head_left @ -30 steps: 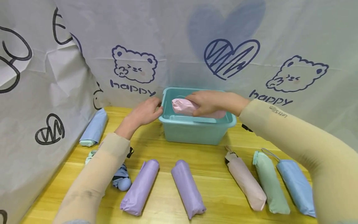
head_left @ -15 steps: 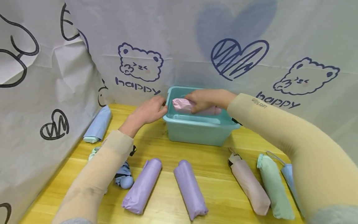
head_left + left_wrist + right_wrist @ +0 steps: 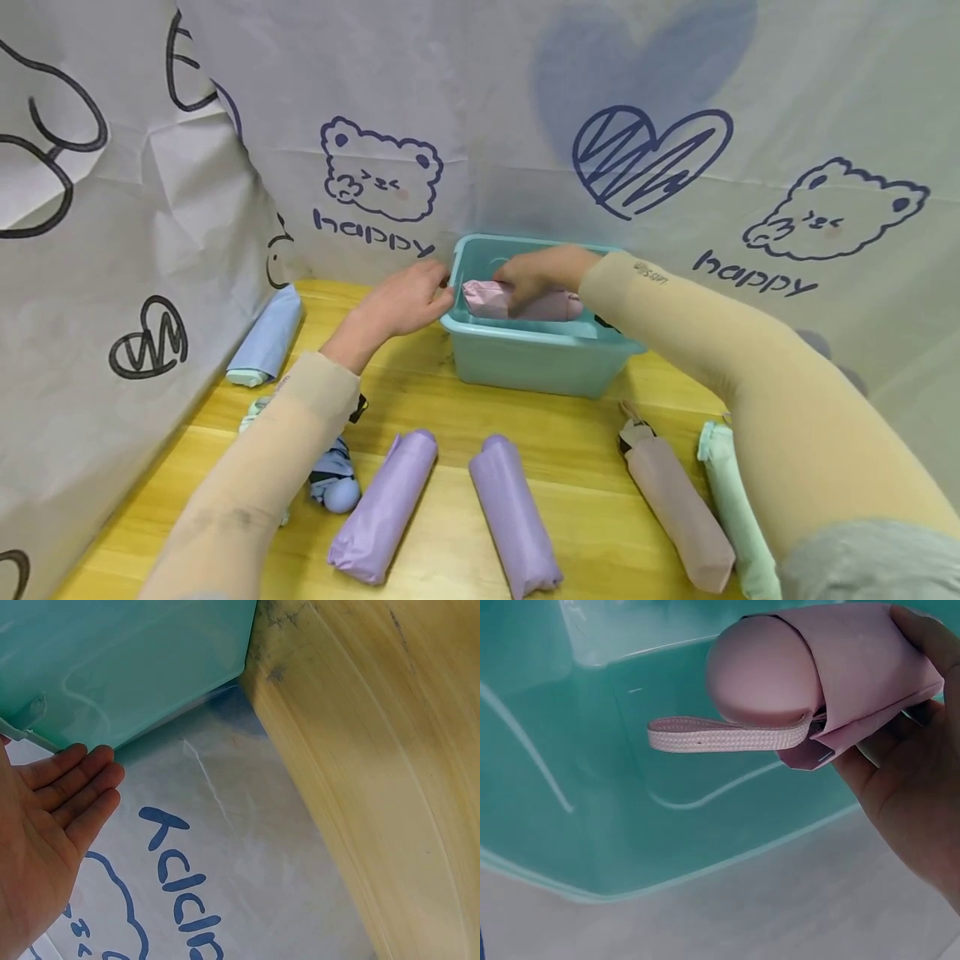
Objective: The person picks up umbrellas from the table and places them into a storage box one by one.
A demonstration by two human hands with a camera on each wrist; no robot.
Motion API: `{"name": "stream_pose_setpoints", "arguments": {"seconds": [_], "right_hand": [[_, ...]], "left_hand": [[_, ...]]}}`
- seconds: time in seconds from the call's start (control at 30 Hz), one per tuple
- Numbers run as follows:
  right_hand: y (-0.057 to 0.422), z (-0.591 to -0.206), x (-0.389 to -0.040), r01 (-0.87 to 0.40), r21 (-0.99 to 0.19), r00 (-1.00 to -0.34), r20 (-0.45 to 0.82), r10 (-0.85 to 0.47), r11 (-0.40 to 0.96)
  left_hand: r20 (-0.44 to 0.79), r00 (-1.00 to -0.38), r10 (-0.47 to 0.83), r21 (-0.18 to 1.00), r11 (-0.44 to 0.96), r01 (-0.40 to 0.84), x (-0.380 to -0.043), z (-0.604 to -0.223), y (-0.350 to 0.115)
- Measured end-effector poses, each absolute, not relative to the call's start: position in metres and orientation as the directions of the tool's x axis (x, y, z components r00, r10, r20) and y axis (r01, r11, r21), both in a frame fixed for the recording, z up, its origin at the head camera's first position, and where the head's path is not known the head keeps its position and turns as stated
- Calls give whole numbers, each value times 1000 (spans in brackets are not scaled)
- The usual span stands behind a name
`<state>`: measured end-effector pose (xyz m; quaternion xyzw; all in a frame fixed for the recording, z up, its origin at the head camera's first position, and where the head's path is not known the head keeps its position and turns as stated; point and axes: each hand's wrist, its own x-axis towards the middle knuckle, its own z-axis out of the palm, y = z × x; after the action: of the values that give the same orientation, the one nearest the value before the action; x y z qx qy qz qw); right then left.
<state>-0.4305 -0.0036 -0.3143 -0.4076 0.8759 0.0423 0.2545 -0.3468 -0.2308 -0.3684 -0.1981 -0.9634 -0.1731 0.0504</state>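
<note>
A pink folded umbrella (image 3: 551,306) lies level inside the teal plastic bin (image 3: 536,364), low between its walls. My right hand (image 3: 536,273) grips it from above, thumb on one side and fingers round the other. In the right wrist view the rounded handle end and pale wrist strap of the umbrella (image 3: 765,671) point away from the hand (image 3: 915,780). My left hand (image 3: 408,298) is at the bin's left rim. In the left wrist view the fingers of that hand (image 3: 56,817) are nearly straight, tips right at the bin's outer side (image 3: 150,667).
Two purple folded umbrellas (image 3: 386,508) lie in front of the bin. A dusty-pink umbrella (image 3: 678,508) and a green umbrella (image 3: 738,508) lie front right. A blue umbrella (image 3: 266,337) lies far left; a dark-blue patterned one (image 3: 333,479) is partly behind my left forearm. Printed cloth (image 3: 510,125) hangs behind.
My right hand has lowered the pink umbrella deeper into the bin. The right forearm has swung left, covering the blue umbrella at the right. My left hand stays at the rim; the view shifted slightly.
</note>
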Motion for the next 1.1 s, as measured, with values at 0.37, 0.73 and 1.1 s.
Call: {"name": "stream_pose_setpoints", "arguments": {"seconds": [0.37,0.73,1.1], "right_hand": [[-6,-334,-443,-739,-117,-492,-578,-651,663],[-14,-362,-441,-714,-156,-406,-702,-585,683],[-16,-364,-442,-683,-184,-360,-758,-544,707]], "left_hand": [[192,-908,374,324,849,418,-347,-368,-226],[189,-912,364,323,854,408,-342,-370,-230],[191,-911,365,336,848,410,-342,-370,-230]]}}
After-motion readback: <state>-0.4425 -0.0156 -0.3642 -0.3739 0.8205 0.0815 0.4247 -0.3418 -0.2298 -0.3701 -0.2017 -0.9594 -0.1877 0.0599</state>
